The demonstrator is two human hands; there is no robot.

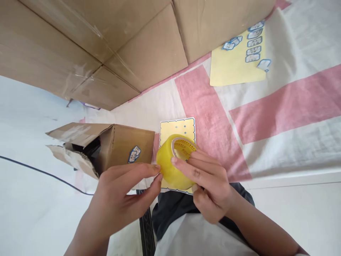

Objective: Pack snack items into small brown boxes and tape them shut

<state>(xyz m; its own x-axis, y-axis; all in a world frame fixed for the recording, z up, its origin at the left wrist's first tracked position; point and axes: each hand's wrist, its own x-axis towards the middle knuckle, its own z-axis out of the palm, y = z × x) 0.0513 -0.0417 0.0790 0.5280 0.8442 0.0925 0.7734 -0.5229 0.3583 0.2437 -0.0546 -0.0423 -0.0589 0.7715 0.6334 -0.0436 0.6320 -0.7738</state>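
Note:
A roll of yellow packing tape point(170, 167) is held up in front of me, its hollow core turned toward the upper right. My right hand point(209, 177) grips the roll's right side, the fingers around its ring. At the left side of the roll, my left hand point(130, 192) pinches thumb and forefinger together against the tape's surface; whether a tape end is between them is too small to make out. Behind the roll lies a pale yellow card point(170, 128) with a blue scalloped border, partly hidden by the roll and my hands.
A small open cardboard box point(133, 138) with a blue-edged sticker stands left. Large taped cardboard boxes point(149, 53) line the back. A yellow sheet point(226, 71) bearing several small labels point(254, 42) lies back right on the pink-and-white cloth point(290, 110). A dark cable point(48, 173) runs at left.

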